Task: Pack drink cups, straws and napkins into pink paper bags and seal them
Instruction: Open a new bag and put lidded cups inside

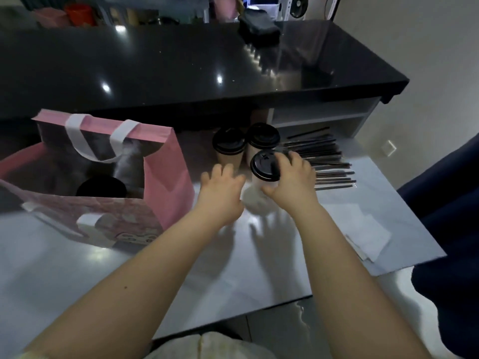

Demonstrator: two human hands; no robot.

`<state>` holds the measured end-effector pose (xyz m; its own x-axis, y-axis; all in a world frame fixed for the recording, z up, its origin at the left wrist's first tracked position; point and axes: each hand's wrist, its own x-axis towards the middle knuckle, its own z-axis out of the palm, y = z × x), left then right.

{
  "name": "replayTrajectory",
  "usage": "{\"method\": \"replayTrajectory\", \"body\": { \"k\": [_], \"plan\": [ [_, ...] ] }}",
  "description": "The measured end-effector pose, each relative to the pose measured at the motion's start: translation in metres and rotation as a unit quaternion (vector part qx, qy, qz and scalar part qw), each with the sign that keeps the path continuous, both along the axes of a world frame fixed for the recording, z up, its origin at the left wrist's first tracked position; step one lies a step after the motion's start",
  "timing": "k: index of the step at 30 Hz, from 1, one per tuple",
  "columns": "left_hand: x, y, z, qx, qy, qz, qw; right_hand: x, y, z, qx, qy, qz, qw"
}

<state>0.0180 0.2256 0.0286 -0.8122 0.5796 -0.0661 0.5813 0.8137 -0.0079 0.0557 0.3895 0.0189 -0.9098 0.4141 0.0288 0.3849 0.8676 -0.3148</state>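
An open pink paper bag [168,177] with white handles stands at the left of the steel table; a black cup lid [101,187] shows inside it. Three black-lidded paper cups stand right of the bag. My right hand [290,177] grips the nearest cup [264,168], fingers curled over its lid and thumb on its side. My left hand [223,187] is spread just left of that cup, holding nothing. The other two cups [229,146] [263,137] stand behind. Black straws [329,161] lie in a pile to the right. White napkins [368,237] lie at the right edge.
A glossy black counter [181,73] runs across behind the table, with a dark cloth bundle [259,25] on it. A white shelf unit [324,117] sits under its right end. The table's front edge [233,317] is near my body.
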Motion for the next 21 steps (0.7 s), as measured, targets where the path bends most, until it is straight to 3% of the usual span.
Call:
{"method": "replayTrajectory", "body": {
  "k": [5, 10, 16, 21],
  "plan": [
    [-0.008, -0.002, 0.006, 0.021, 0.022, 0.019, 0.999, -0.031, -0.013, -0.01, -0.012, 0.007, -0.029, 0.999],
    [-0.005, 0.002, 0.028, 0.013, 0.065, 0.014, 0.998, -0.022, -0.02, -0.005, -0.03, 0.085, 0.025, 0.996],
    [-0.029, -0.013, 0.111, 0.061, 0.144, 0.025, 0.987, -0.021, -0.03, 0.061, -0.083, 0.186, 0.086, 0.975],
    [-0.046, -0.083, 0.156, 0.163, 0.093, 0.043, 0.981, -0.026, -0.056, 0.123, -0.15, 0.227, 0.13, 0.953]
  ]
}}
